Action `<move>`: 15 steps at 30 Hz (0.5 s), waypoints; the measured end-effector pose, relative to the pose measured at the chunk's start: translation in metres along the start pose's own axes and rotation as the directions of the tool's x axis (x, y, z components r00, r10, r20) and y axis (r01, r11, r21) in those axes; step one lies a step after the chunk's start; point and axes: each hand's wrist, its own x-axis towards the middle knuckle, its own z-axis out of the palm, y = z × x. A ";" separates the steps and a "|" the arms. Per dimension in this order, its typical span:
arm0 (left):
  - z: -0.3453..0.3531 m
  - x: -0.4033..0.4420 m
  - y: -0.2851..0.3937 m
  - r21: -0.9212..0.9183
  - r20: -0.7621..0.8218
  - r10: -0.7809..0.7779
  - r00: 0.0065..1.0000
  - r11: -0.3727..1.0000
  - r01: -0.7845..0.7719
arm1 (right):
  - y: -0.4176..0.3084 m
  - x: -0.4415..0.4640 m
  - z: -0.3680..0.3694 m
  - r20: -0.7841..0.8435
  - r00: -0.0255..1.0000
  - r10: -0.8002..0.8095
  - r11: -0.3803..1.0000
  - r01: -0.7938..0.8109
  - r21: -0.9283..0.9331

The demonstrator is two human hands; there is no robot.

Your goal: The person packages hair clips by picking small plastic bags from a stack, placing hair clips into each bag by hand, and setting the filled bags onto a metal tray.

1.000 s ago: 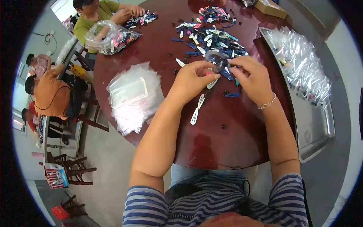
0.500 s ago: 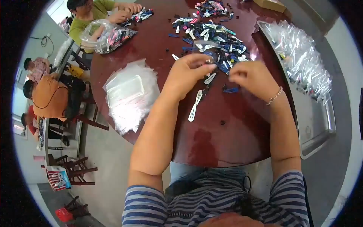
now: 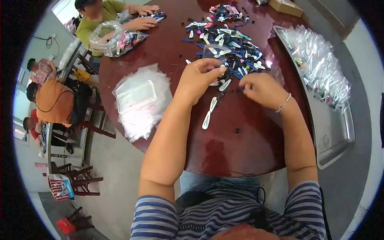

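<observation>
My left hand is closed in a pinch over the near edge of the hair clip pile. From its fingers a clear plastic bag seems to extend, and small dark items show at the fingertips. My right hand is just to the right, fingers curled together; what they hold, if anything, is hidden. Below the left hand, two white snap clips lie end to end on the table, with another white clip above them. Small dark pieces lie between the hands.
A stack of clear bags lies left on the round red table. Filled bags cover part of a metal tray at right. A cardboard box stands far back. A co-worker handles clips at far left, beside a plastic bag.
The blue clip that lay under my right hand is gone from that spot. My right hand has shifted slightly left and down; my left hand keeps its pinch. The co-worker's hands have spread and flattened.
</observation>
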 end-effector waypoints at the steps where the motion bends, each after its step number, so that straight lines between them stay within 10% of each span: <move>1: 0.000 0.000 0.000 0.016 0.003 0.008 1.000 1.000 -0.008 | 0.005 0.003 0.003 -0.188 0.978 -0.090 0.995 0.095 0.019; 5: 0.004 -0.002 -0.001 0.068 -0.012 0.056 0.998 0.996 -0.055 | 0.014 0.014 0.020 -0.451 0.891 0.054 0.999 -0.048 0.025; 15: 0.005 -0.001 -0.006 0.094 0.038 0.036 0.999 0.995 -0.039 | 0.013 0.027 0.040 -0.352 0.933 0.071 0.986 -0.119 -0.115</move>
